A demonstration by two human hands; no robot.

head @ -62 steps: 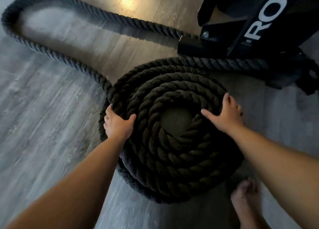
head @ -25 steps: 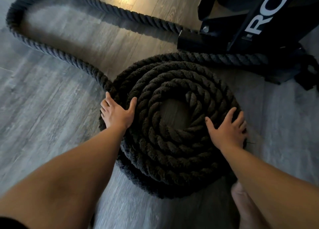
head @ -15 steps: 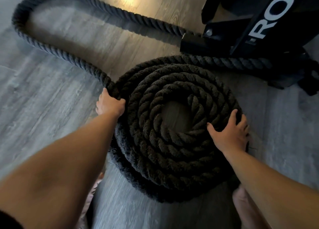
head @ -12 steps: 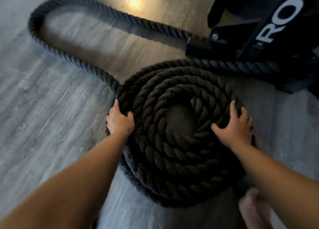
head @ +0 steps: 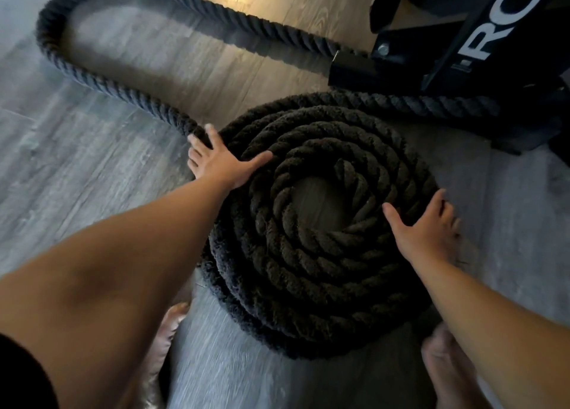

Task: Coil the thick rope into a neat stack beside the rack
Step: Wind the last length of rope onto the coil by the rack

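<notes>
A thick dark rope (head: 308, 273) lies coiled in a stacked spiral on the grey wood floor, just in front of the black rack (head: 481, 47). Its loose tail (head: 101, 78) loops away to the upper left and runs back to the rack's foot. My left hand (head: 220, 161) lies flat on the coil's upper-left edge, fingers spread, where the tail joins the stack. On the coil's right side my right hand (head: 427, 229) presses with straight fingers. Neither hand curls around the rope.
The rack's black steel base and upright with white lettering fill the top right. My two bare feet (head: 168, 331) (head: 444, 365) stand at the near side of the coil. Grey wood floor (head: 77, 168) stretches to the left.
My left hand slid up the coil's left rim and spread flat. My right hand shifted lower on the right side. The camera moved closer and a little to the left.
</notes>
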